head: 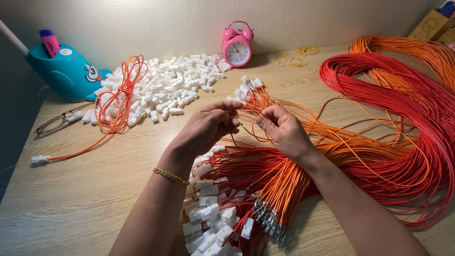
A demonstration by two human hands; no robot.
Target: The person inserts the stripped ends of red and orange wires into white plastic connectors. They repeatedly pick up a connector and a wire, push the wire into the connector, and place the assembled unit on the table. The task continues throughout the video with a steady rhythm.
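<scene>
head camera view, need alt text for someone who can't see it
Two hands, left hand and right hand, pinch thin orange wires together over a wooden table. White plastic connectors lie heaped behind, beside a pink alarm clock, with red wires looped at right.

Light wood-grain worktop (71,199) fills frame. Upper centre: heap of white plastic connectors (166,87). Upper left: teal holder (66,73), eyeglasses (59,121) beside it, coiled orange wire bundle (118,97) with one connector trailing left. Top centre: pink alarm clock (237,45), yellow rubber bands (301,57) to its right. Right side: big loops of red and orange wires (388,109). Bottom centre: wires ending in white connectors (211,218).
</scene>
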